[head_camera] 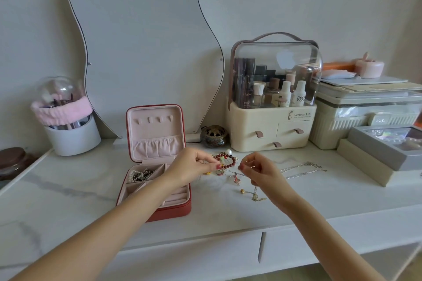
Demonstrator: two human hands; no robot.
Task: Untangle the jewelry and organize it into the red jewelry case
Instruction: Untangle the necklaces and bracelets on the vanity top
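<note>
The red jewelry case (157,134) stands open on the white marble table (68,189), its pink lid upright. One compartment holds dark beaded jewelry with pearls (139,174). To its right lies a tangle with a dark red bead bracelet (226,159), a pearl (228,151) and small gold pieces. My left hand (194,164) pinches at the tangle beside the bracelet. A thin chain with a small charm (236,178) runs to my right hand (260,167), which pinches it. Silver chains (301,169) lie further right. A gold chain piece (253,195) lies nearer the front edge.
A wavy mirror (141,48) leans on the wall. A cream cosmetics organiser (271,125) stands behind the jewelry, a small round pot (214,136) beside it. A brush holder (68,130) is at the left, stacked boxes (376,150) at the right.
</note>
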